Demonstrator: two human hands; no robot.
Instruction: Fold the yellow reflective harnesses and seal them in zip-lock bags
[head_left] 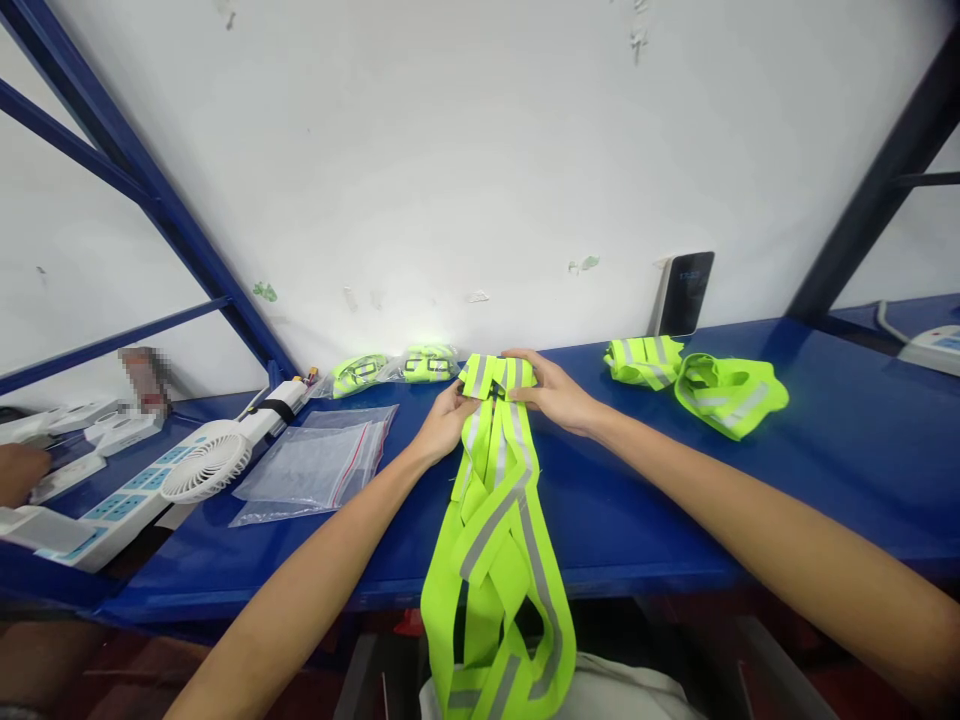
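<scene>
A neon yellow reflective vest [499,530] made of straps with grey stripes lies over the table's front edge and hangs down to my lap. My left hand [448,420] pinches the left side of its top end. On the other side, my right hand [553,392] grips the same end between thumb and fingers. The straps are gathered between the two hands, with a small dark gap at the middle. Parts of both hands' fingers are hidden behind the fabric.
Two bagged yellow bundles [360,374] lie near the wall, clear plastic bags [315,460] before them. Two loose yellow strap bundles [731,393] sit right, near a phone [686,292]. A white fan [206,468] rests by a power strip [127,500]. Another person's hand [21,474] shows far left.
</scene>
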